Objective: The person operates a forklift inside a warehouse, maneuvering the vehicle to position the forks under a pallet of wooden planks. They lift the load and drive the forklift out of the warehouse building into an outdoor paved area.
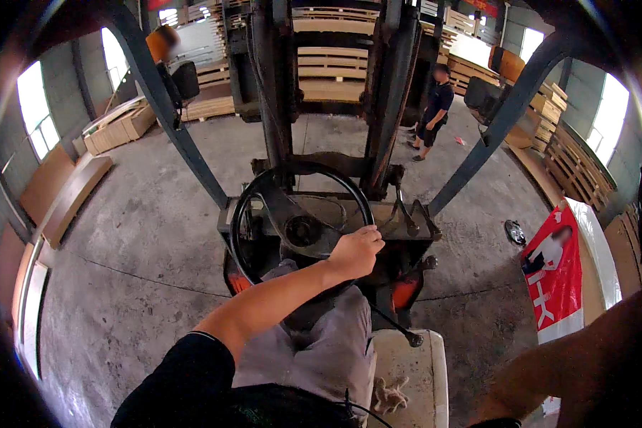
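My left arm reaches across my lap, and my left hand (357, 253) is closed round the right side of a black steering wheel (301, 232). The wheel belongs to a forklift I am sitting in. Beyond it stand the dark uprights of the mast (392, 93). Small control levers (410, 221) rise to the right of the wheel. Closer to me, a lever with a black knob (415, 340) sticks out beside my right leg. My right forearm (571, 364) stretches out at the lower right, its hand lost past the dark rim of the picture.
A person (439, 107) in dark clothes stands ahead, right of the mast. Stacked wooden boards (332, 64) fill the back. Flat panels (78, 200) lie on the left. A red printed sheet (563, 285) covers a stack on the right. A crumpled cloth (391, 394) rests beside my seat.
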The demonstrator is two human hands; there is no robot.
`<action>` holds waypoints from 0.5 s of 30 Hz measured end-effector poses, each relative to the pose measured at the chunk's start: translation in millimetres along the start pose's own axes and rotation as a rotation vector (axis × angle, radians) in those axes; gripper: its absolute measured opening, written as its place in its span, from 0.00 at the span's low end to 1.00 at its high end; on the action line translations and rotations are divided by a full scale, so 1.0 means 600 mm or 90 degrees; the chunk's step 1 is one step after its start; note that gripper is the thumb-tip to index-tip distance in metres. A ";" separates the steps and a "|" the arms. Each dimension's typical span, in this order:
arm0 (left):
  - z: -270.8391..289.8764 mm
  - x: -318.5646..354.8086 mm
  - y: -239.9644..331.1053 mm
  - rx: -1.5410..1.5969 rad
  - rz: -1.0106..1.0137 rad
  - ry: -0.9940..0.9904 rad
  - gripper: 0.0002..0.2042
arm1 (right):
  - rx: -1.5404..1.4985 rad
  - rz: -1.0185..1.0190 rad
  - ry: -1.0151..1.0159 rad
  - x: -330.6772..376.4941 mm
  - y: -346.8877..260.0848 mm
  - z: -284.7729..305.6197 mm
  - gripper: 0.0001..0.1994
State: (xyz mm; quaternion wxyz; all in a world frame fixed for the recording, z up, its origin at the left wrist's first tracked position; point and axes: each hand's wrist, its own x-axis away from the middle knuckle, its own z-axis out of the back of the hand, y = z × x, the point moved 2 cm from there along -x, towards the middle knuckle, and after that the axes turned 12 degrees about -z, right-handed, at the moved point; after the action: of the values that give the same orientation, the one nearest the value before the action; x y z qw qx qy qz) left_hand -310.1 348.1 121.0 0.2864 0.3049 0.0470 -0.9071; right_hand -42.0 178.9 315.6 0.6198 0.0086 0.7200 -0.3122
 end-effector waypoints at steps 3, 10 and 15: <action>-0.006 0.017 0.016 -0.021 0.020 -0.039 0.15 | -0.012 -0.138 -0.170 0.110 0.032 -0.054 0.18; -0.004 -0.013 -0.013 0.045 0.009 -0.121 0.29 | 0.032 -0.397 -0.396 0.272 0.190 -0.175 0.20; 0.202 -0.136 -0.177 0.295 0.374 -0.027 0.54 | 0.109 -0.252 -0.224 0.069 0.226 -0.146 0.21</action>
State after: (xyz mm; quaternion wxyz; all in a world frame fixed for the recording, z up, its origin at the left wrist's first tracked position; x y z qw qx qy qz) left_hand -378.9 445.0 257.1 0.4586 0.3434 -0.2552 -0.7789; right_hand -75.1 313.0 222.4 0.6593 -0.1343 0.5597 -0.4837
